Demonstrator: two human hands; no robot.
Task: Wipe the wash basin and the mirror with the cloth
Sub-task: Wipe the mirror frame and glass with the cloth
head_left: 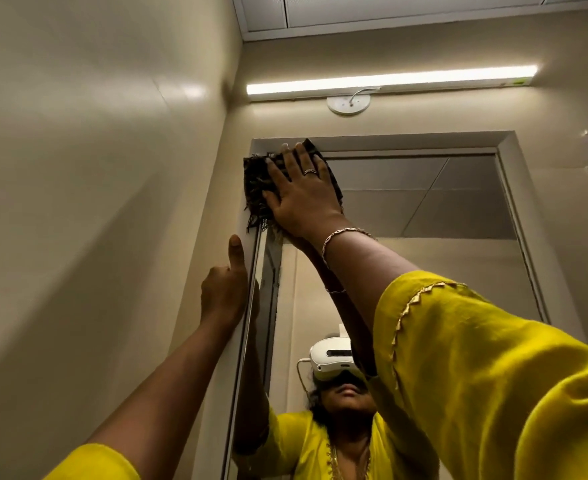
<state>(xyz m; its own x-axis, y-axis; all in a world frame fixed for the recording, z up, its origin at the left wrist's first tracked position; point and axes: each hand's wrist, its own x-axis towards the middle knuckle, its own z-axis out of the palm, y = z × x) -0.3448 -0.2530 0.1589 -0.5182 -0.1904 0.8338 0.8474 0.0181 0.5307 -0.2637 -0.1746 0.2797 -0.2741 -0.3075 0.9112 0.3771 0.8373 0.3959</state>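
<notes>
A dark cloth (256, 181) was pressed flat to the top corner of the mirror (424, 209) by the right hand (303, 192), fingers spread. Its edge seemed gripped by the left hand (223, 292), probably for balance.

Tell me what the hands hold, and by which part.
The right hand presses the cloth flat, palm on its middle, against the mirror at its top left corner; no grip. The left hand grips the mirror's left edge, thumb pointing up.
</notes>
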